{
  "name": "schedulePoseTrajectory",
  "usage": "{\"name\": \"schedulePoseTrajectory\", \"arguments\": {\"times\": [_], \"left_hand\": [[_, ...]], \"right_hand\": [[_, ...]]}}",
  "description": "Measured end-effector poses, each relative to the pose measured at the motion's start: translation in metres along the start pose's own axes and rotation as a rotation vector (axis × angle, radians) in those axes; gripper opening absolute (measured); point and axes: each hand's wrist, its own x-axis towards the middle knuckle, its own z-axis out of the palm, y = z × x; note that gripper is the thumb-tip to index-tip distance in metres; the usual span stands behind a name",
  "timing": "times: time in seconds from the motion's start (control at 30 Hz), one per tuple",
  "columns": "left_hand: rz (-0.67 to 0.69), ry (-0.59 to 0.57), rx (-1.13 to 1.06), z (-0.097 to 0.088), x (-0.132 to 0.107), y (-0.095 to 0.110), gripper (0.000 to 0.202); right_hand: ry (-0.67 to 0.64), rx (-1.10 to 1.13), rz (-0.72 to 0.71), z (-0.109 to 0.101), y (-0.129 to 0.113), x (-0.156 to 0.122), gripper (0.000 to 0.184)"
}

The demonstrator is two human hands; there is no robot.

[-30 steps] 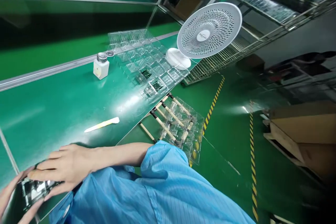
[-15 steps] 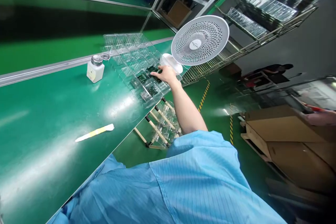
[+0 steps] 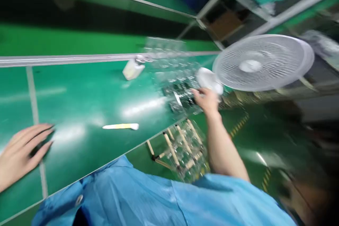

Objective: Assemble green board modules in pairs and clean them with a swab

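The picture is smeared by motion. My right hand (image 3: 208,100) reaches out to the near end of a clear plastic compartment tray (image 3: 169,67) on the green table (image 3: 87,91), just in front of the fan's base. Its fingertips touch a dark part (image 3: 181,99) at the tray's edge, but blur hides whether they grip it. At the lower left, my left hand (image 3: 19,153) lies flat on the table with its fingers stretched out over a small dark thing (image 3: 35,150). My blue sleeves fill the bottom of the view.
A white bottle with a metal cap (image 3: 132,69) stands by the table's rail. A white and yellow stick (image 3: 120,126) lies mid-table. A white fan (image 3: 261,63) stands at the table's right end. More clear trays on a wooden rack (image 3: 182,148) sit below the table edge.
The view has swung left and blurred. My right hand has drawn back a little to the tray's near edge by the dark part. My left hand has come into view, flat on the table.
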Motion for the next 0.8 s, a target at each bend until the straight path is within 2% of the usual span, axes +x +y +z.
{"name": "schedulePoseTrajectory", "arguments": {"times": [0.03, 0.13, 0.17, 0.2, 0.23, 0.3, 0.33, 0.43, 0.5, 0.63, 0.7, 0.8], "left_hand": [[0.046, -0.016, 0.077, 0.005, -0.002, -0.004, 0.037], [-0.007, -0.079, 0.232, 0.022, 0.003, -0.024, 0.026], [-0.017, -0.101, 0.258, 0.027, 0.009, -0.031, 0.024], [-0.027, -0.121, 0.274, 0.032, 0.016, -0.039, 0.024], [-0.036, -0.136, 0.282, 0.037, 0.023, -0.045, 0.023], [-0.049, -0.154, 0.276, 0.044, 0.036, -0.052, 0.023], [-0.053, -0.158, 0.264, 0.048, 0.040, -0.053, 0.023], [-0.059, -0.159, 0.206, 0.053, 0.046, -0.052, 0.020], [-0.067, -0.149, 0.161, 0.054, 0.046, -0.053, 0.018], [-0.113, -0.107, 0.083, 0.055, 0.048, -0.055, 0.015], [-0.144, -0.084, 0.053, 0.056, 0.051, -0.055, 0.013], [-0.185, -0.058, 0.013, 0.059, 0.055, -0.053, 0.011]], "right_hand": [[0.045, 0.031, -0.028, -0.004, -0.010, 0.001, 0.070], [0.211, 0.171, -0.143, -0.006, -0.045, 0.013, 0.065], [0.274, 0.241, -0.207, -0.003, -0.063, 0.016, 0.053], [0.346, 0.336, -0.319, 0.000, -0.084, 0.017, 0.041], [0.355, 0.422, -0.467, 0.003, -0.110, 0.016, 0.030], [0.235, 0.529, -0.800, 0.012, -0.175, 0.006, 0.019], [0.072, 0.520, -0.948, 0.018, -0.212, 0.001, 0.018], [-0.161, 0.456, -1.138, 0.039, -0.333, -0.005, 0.025], [-0.289, 0.393, -1.191, 0.055, -0.413, 0.001, 0.036], [-0.408, 0.276, -1.214, 0.071, -0.553, 0.022, 0.083], [-0.450, 0.204, -1.209, 0.073, -0.606, 0.029, 0.097], [-0.526, 0.093, -1.202, 0.073, -0.658, 0.027, 0.095]]}}
